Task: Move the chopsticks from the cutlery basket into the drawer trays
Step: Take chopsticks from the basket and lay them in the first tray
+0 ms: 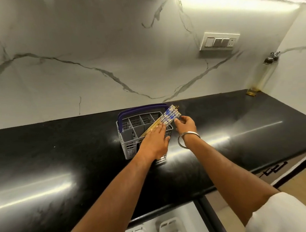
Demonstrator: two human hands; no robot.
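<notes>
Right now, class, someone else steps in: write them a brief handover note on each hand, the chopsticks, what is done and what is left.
Left hand: lies over the cutlery basket, fingers on the chopsticks.
Right hand: fingertips pinch the bundle's patterned ends.
Chopsticks: a bundle leaning out of the basket, on the black counter.
Done: none visibly moved.
Left: lift the bundle and lay it in the drawer trays below the counter edge.

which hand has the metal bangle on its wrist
The right hand, touching the chopsticks' patterned ends, wears the bangle. The left hand has a bare wrist.
</notes>
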